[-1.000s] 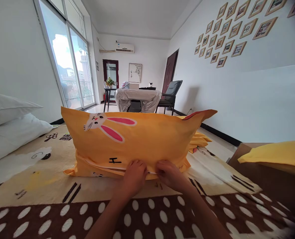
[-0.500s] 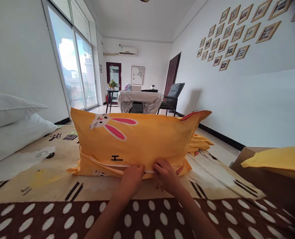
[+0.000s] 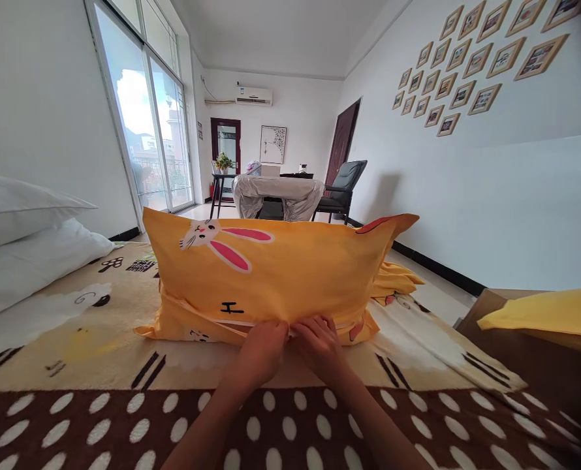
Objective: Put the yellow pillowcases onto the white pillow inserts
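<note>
A yellow pillowcase (image 3: 314,261) with a printed rabbit and pink ears stands on its long side in front of me, plumped out by its filling. Along its lower front runs an opening edged with a pale strip, which gapes on the left. My left hand (image 3: 266,346) pinches this edge near the middle. Close beside it, almost touching, my right hand (image 3: 317,339) has its fingers closed on the same edge. What lies between the fingertips is too small to make out.
The pillowcase rests on a patterned blanket (image 3: 104,365) with a brown dotted band. White pillows (image 3: 31,261) are stacked at left. Folded yellow cloth (image 3: 395,279) lies behind at right. More yellow fabric (image 3: 549,316) hangs over a cardboard box (image 3: 520,365).
My right hand has shifted left along the opening's edge, closing the gap to my left hand. The view has tilted slightly; the pillowcase stays in place.
</note>
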Motion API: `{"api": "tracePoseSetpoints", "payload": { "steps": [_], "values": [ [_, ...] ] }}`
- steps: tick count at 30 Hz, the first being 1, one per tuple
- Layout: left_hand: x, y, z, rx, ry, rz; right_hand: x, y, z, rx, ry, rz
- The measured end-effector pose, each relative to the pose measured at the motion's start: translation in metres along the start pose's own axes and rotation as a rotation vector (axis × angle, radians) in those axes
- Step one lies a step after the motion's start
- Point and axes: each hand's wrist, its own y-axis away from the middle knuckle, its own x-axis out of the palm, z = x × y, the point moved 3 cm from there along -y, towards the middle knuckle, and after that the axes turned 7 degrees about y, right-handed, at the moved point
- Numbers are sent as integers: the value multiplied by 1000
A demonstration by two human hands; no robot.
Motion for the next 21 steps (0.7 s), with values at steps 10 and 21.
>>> {"api": "tracePoseSetpoints", "payload": {
  "steps": [10, 21],
  "values": [
    [-10, 0, 2, 9, -76, -51, 5, 0, -3, 29, -142, 49],
    [-18, 6, 8, -185, -225, -104, 5, 1, -7, 127, -192, 19]
  ]
}}
